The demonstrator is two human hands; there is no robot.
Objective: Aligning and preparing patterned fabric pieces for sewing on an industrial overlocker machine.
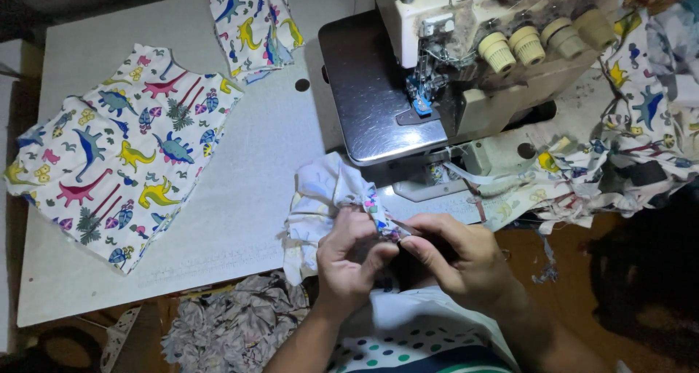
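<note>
At table edge, left hand (349, 260), right hand (459, 260) pinching printed fabric piece (328, 195)

We find a small garment-sewing workshop. An industrial overlock machine (466, 60) with thread-tension knobs (546, 38) is set into a white work table (255, 162). Cut dinosaur-print panels (116, 155) lie on it, with fabric scraps (233, 329) heaped below.
</note>
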